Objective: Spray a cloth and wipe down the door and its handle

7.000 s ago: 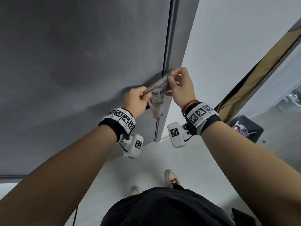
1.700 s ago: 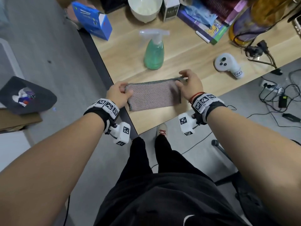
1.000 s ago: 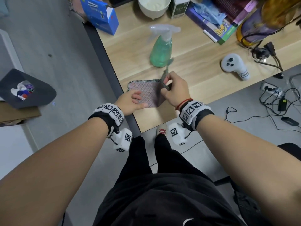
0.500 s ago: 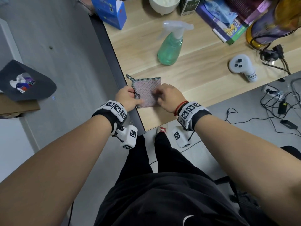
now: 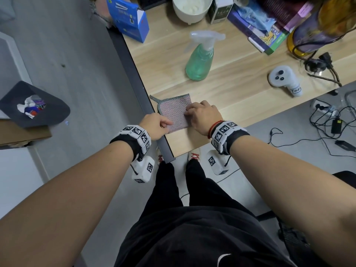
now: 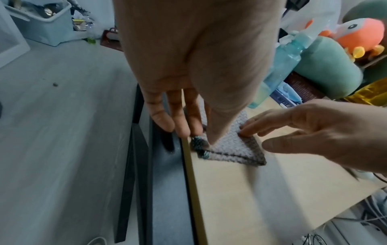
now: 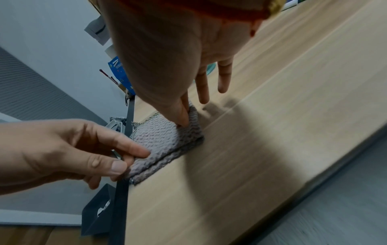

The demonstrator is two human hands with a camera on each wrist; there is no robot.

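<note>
Now both hands, L [image 5: 156, 125] & R [image 5: 204, 115], press folded cloth [image 5: 176, 112] flat.

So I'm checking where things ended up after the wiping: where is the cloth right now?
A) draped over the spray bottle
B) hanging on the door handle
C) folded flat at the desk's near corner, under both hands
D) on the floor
C: the cloth lies folded flat on the desk by its edge, the left hand and right hand on it, the spray bottle standing apart behind.
</note>
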